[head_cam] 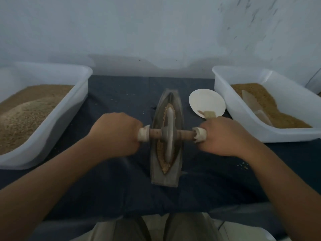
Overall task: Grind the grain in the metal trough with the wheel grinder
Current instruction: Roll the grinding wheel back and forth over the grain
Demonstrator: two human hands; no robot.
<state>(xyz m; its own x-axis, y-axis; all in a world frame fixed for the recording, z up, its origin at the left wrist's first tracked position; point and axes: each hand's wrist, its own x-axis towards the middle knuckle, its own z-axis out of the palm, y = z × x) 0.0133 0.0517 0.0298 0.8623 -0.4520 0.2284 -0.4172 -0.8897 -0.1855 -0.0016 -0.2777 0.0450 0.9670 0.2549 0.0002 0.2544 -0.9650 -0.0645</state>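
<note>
— Where's the grey boat-shaped metal trough (pixel 165 178)?
— Mid-worktop, with tan grain (pixel 165 166) inside and one grey disc wheel grinder (pixel 169 134) standing in it.
— Hands?
— Left hand (pixel 115 134), right hand (pixel 224 136): fingers (pixel 135 126) clenched on its handles. Two white plastic tubs (pixel 76 101) (pixel 220 91), one round white plate (pixel 206 100).

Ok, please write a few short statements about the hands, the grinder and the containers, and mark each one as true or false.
1. The left hand and the right hand each grip one handle of the wheel grinder. True.
2. The wheel stands in the metal trough, among the grain. True.
3. The white plate lies left of the trough. False: it lies to the right, beside the right tub.
4. The left tub is empty. False: it holds a heap of grain.
</note>
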